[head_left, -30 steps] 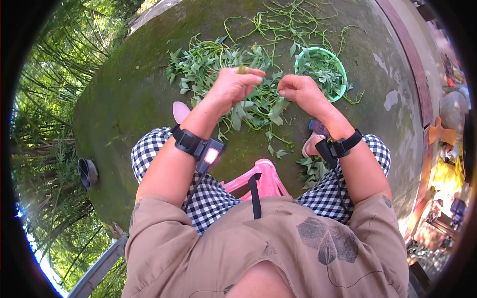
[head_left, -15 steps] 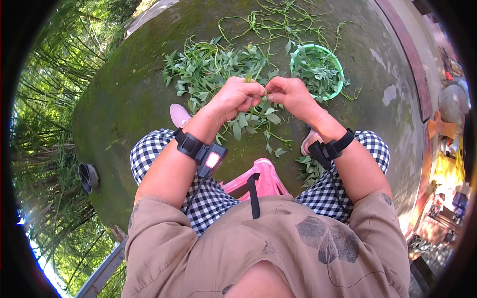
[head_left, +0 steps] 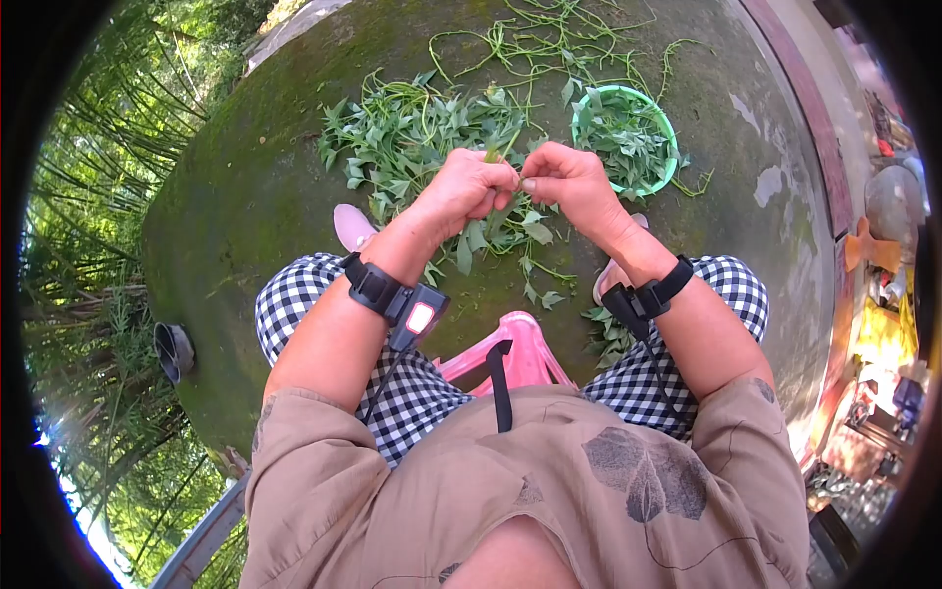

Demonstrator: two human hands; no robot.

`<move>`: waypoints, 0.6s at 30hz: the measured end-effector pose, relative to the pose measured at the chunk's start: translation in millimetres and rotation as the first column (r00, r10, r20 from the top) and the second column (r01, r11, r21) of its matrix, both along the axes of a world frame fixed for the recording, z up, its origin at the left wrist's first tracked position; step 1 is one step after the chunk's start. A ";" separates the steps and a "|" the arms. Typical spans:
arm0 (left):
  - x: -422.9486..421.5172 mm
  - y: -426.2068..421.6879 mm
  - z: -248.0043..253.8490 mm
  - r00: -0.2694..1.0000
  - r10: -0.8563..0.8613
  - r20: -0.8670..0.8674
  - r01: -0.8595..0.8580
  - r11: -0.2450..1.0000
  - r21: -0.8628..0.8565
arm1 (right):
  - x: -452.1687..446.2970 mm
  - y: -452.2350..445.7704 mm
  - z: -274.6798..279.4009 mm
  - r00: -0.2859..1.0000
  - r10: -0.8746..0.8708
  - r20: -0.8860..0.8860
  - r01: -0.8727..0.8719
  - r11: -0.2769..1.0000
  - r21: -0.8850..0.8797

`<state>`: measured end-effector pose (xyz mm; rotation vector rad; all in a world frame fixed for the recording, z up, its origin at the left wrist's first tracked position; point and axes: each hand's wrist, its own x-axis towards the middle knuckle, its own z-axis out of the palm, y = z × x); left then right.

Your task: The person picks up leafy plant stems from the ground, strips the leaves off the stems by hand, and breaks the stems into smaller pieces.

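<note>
My left hand (head_left: 465, 188) is closed on a green stem, whose upper part (head_left: 508, 143) sticks up between the fingers. Close beside it, my right hand (head_left: 569, 185) is pinched at the stem's lower part; the fingertips nearly meet, and what lies between them is too small to make out. Beneath and beyond both hands spreads a heap of leafy green stems (head_left: 422, 128) on the ground. A green-rimmed basket (head_left: 671, 147) with picked leaves (head_left: 624, 142) in it stands right of the heap.
Bare stems (head_left: 549, 39) lie tangled beyond the heap. A pink stool (head_left: 520, 353) is between my knees, with more leaves (head_left: 610, 339) near my right foot. A dark pot (head_left: 175, 351) lies at the left edge, and household items (head_left: 888, 334) line the far right.
My hands have come together from apart, and the right thumb and fingers have closed in a pinch beside the left. The view has shifted slightly.
</note>
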<state>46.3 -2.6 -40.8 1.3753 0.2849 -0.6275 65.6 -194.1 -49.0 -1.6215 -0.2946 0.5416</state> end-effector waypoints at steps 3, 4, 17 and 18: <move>-0.3 -0.7 -2.3 1.000 0.028 -0.008 -0.028 0.999 0.020 | 0.3 -0.7 3.9 0.996 -0.037 -0.087 0.043 0.996 0.074; -0.1 -0.4 -3.9 0.999 0.039 -0.006 -0.039 0.999 0.039 | 1.8 -2.0 5.5 0.992 -0.060 -0.109 0.070 0.993 0.096; -2.8 5.2 -32.2 0.992 0.092 -0.091 -0.085 0.993 0.080 | 54.5 -79.8 33.1 0.825 -0.563 0.037 0.563 0.826 0.009; -2.8 4.6 -31.5 0.990 0.095 -0.104 -0.089 0.994 0.061 | 60.0 -89.6 32.1 0.791 -0.607 0.072 0.610 0.792 -0.020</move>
